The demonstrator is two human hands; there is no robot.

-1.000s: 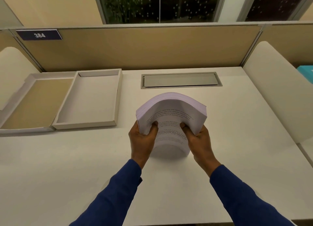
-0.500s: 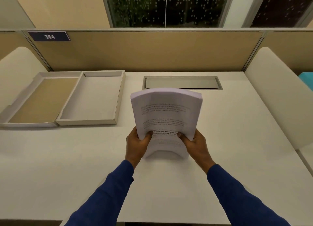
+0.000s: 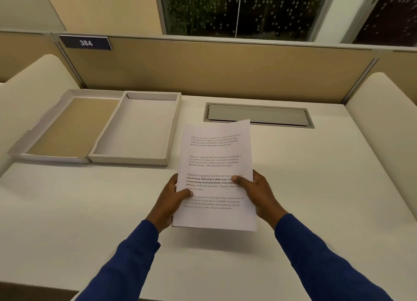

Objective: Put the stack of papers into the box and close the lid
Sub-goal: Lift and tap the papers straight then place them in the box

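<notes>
Head-camera footage is filled by a white desk (image 3: 67, 221), over the middle of which a stack of papers (image 3: 216, 165) is held up off the surface, tilted with its printed face toward the wearer. The stack is gripped at both long edges near its lower half: the left hand (image 3: 169, 201) is closed on the edge at 9 o'clock, thumb laid across the text, and the right hand (image 3: 257, 194) is closed on the edge at 3 o'clock, thumb likewise pressed onto the top sheet. Fingers of both hands are hidden behind the paper. Dark blue sleeves (image 3: 327, 262) are seen running back toward 6 o'clock. Several blocks of small print can be made out on the top page, one partly in bold. At about 10 o'clock from the stack, an open box (image 3: 135, 160) is resting on the desk, pale inside and with nothing in it; its lid (image 3: 49, 158) is lying flat, joined along the box's 9 o'clock side, with a tan inner face turned up. At 12 o'clock from the stack, a grey cable hatch (image 3: 257, 115) is set into the desk just below a tan partition (image 3: 225, 70), on which a dark plate numbered 384 (image 3: 85, 43) is fixed.
</notes>
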